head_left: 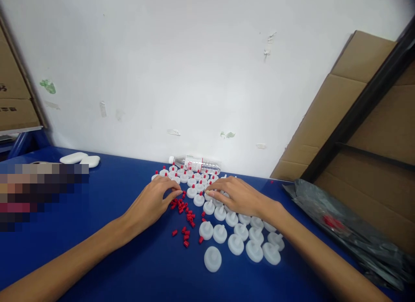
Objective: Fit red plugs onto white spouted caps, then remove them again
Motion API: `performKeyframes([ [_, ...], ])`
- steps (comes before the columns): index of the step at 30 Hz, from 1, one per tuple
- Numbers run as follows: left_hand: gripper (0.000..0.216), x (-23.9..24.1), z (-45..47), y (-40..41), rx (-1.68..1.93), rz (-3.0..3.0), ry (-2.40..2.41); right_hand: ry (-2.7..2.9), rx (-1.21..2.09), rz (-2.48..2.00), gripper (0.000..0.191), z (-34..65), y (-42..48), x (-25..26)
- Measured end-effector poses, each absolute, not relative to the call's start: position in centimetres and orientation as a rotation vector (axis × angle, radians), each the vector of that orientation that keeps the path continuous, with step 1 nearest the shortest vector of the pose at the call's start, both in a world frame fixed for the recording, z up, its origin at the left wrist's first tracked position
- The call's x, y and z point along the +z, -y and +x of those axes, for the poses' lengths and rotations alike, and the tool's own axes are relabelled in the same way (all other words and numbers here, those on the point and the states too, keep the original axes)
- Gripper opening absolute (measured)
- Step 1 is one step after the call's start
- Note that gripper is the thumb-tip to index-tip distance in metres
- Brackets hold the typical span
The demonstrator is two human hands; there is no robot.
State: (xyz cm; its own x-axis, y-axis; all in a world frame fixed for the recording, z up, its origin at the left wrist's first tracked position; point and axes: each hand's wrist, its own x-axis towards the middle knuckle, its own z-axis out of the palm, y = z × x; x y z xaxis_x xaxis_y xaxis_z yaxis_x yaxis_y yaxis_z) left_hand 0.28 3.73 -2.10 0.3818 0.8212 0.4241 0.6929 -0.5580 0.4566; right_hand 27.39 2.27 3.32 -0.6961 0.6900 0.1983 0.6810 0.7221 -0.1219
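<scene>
On the blue table stand many round white nozzle lids (212, 258), spouts up. Those in the back rows wear small red caps on their spouts, while the front ones have bare tips. Loose red caps (186, 238) lie scattered left of the lids. My left hand (157, 198) has thumb and index finger pinched together at the upper end of the loose caps; what lies between the fingertips is hidden. Over the middle rows, my right hand (241, 197) is closed, thumb and fingertips together at the top of a white lid. Its fingers cover the spout and whatever they grip.
A clear plastic bottle (196, 163) lies against the wall behind the lids. White rounded objects (90, 162) sit at the back left, near a pixelated patch. At the right are a grey plastic bag (343, 232) and cardboard (327, 107) by a black frame.
</scene>
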Motion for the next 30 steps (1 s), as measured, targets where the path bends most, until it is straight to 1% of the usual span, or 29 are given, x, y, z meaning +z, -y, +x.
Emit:
performKeyframes([
  [4,0.024,-2.2,0.3,-3.8,0.935,2.442,-1.342,2.608,0.002,-1.158,0.048,27.6,-2.4,3.4],
  [7,0.023,-2.2,0.3,-3.8,0.937,2.441,-1.350,2.633,0.038,-1.144,0.053,27.7,-2.5,3.2],
  [11,0.024,-2.1,0.3,-3.7,0.918,2.441,-1.368,2.677,0.009,-1.121,0.057,27.8,-2.7,3.0],
  [17,0.023,-2.0,0.4,-3.6,0.861,2.441,-1.362,2.568,-0.115,-1.165,0.050,28.0,-3.0,2.8],
  [20,0.023,-2.0,0.5,-3.5,0.852,2.450,-1.342,2.581,-0.104,-1.189,0.049,28.0,-3.0,2.3],
  [24,0.030,-1.9,0.5,-3.3,0.849,2.475,-1.332,2.646,-0.066,-1.179,0.051,27.8,-3.0,1.6],
  [27,0.034,-1.6,0.6,-3.1,0.896,2.469,-1.372,2.634,-0.104,-1.161,0.049,27.9,-3.0,2.1],
  [30,0.033,-1.2,0.7,-2.8,0.987,2.477,-1.348,2.517,-0.188,-1.130,0.041,27.9,-2.8,3.0],
])
